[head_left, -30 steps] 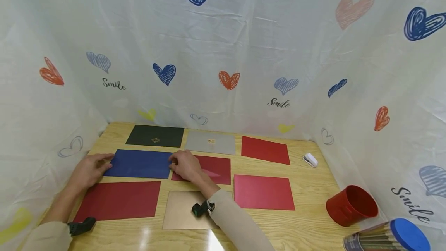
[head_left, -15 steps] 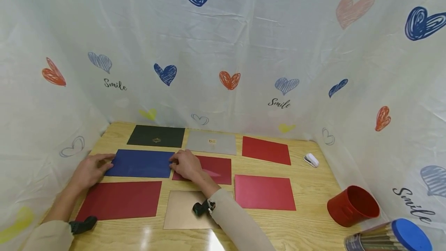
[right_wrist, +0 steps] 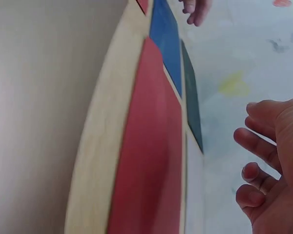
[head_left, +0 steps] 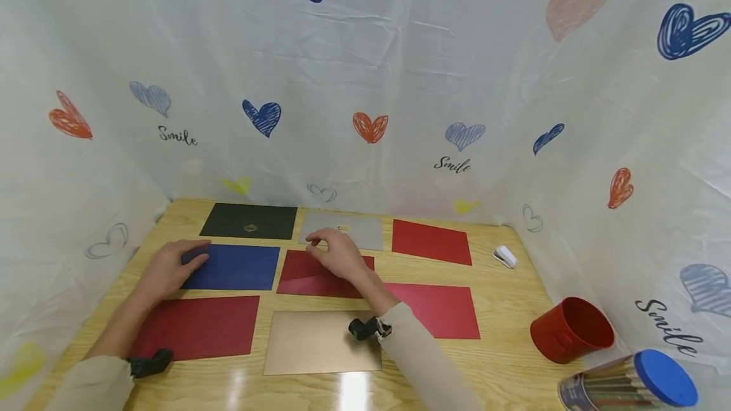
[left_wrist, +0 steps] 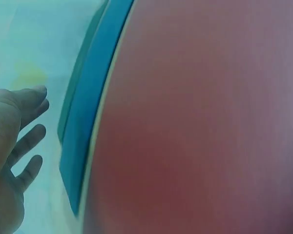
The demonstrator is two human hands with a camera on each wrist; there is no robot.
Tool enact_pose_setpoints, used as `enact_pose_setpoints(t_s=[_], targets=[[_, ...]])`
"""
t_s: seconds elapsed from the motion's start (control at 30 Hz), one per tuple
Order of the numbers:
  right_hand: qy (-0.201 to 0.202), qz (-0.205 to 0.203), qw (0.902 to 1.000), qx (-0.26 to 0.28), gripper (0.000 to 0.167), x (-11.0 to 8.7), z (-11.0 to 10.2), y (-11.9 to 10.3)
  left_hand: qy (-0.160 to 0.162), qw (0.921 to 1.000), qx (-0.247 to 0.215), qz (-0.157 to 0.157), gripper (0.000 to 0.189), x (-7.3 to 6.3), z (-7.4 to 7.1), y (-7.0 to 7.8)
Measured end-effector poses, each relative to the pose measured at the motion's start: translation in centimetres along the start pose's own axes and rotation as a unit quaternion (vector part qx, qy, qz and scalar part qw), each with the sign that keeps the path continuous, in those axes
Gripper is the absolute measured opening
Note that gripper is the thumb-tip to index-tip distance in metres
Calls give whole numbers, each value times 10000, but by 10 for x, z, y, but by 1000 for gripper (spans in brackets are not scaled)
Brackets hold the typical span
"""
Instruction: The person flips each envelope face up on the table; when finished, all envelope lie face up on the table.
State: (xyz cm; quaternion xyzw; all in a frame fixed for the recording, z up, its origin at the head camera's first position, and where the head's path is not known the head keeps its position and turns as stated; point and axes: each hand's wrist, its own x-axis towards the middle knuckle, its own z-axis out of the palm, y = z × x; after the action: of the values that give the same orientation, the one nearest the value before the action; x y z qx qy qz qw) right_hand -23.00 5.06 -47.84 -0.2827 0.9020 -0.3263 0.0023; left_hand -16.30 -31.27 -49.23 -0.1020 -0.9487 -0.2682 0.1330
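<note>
A flat blue envelope or card [head_left: 242, 268] lies on the wooden table at the left of the middle row. My left hand [head_left: 165, 269] hovers over its left end, thumb and fingers apart, holding nothing. Above the dark red envelope or card [head_left: 320, 278] in the middle is my right hand [head_left: 341, 255], fingers loosely bent around no object. In the left wrist view the left hand's spread fingers [left_wrist: 27, 144] appear lifted off the surface. The right wrist view likewise has the right hand [right_wrist: 278, 151] raised, its fingers relaxed.
Nearby lie a black envelope [head_left: 248, 221], a grey one [head_left: 365, 233], a red one [head_left: 431, 241], a pink-red one [head_left: 440, 309], a maroon one [head_left: 200, 328] and a gold one [head_left: 320, 342]. To the right are a white stapler-like item [head_left: 505, 257], a red cup [head_left: 554, 335] and a blue-lidded pencil tub [head_left: 605, 389].
Both hands have come off the ends of the blue envelope or card. The right hand has moved right and away from it; the left has shifted slightly right over it.
</note>
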Motion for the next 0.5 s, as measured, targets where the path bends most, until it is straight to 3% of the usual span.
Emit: enact_pose_setpoints(t_s=[0.23,0.37,0.5], targets=[[354,227,9990,165,32,-26,-30,32,-309,9987,-184,355,33,22,18,38],[575,405,9973,209,31,-48,-47,51,-539,9971,-263,459,35,33,36,60],[835,640,9944,132,28,-76,-68,72,-821,9928,-395,783,36,42,58,89]])
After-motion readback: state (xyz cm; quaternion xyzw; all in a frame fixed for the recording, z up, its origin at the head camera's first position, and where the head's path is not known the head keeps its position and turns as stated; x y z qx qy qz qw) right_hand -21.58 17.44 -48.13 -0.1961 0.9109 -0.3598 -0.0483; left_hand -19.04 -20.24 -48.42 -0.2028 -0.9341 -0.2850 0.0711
